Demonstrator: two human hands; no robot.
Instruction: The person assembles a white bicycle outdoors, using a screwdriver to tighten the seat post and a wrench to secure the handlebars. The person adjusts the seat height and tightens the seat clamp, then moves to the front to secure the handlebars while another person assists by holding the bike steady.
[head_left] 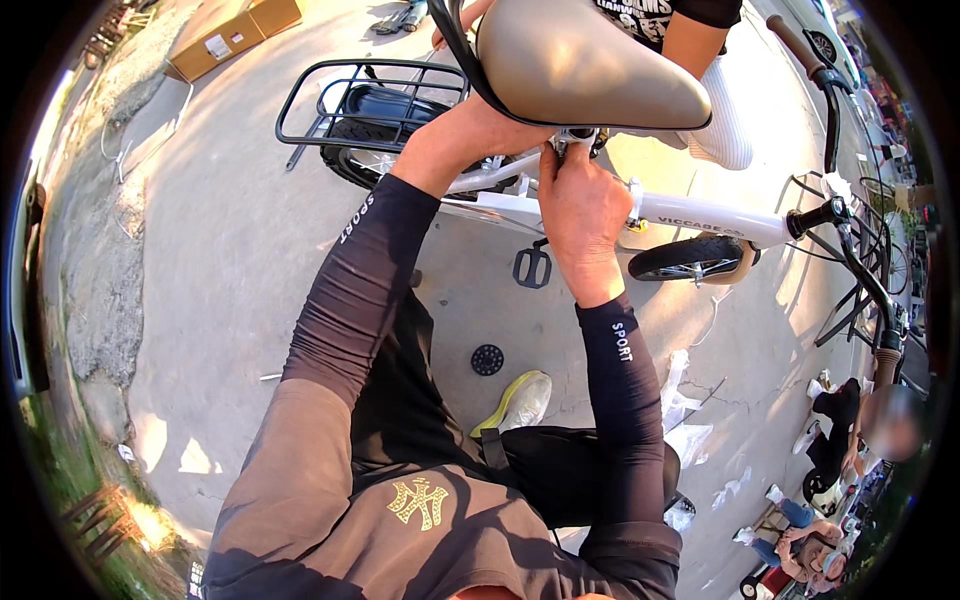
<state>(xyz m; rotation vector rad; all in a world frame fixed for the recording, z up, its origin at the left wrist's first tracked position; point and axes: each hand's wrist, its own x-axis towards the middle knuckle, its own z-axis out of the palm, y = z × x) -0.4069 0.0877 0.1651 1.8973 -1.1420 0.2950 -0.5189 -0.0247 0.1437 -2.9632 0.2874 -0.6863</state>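
A white bicycle frame [715, 215] stretches from left to right in front of me, with a beige saddle [590, 65] above it. My left hand [490, 130] reaches beneath the saddle, its fingers hidden. Closed at the silver seat-post clamp [572, 138], my right hand [585, 205] has its fingertips tucked out of sight under the saddle, so what they grip cannot be made out. Left of the saddle, a black rear rack [400, 65] sits over the back wheel. A black pedal [532, 267] hangs below the frame; the front wheel [690, 258] is turned sideways.
Another person's arm [695, 40] shows just beyond the saddle. Black handlebars [832, 130] with brown grips rise at right. On the concrete lie a cardboard box [235, 40], a round black disc [487, 360] and clear plastic wrapping [690, 440]. More people sit at lower right.
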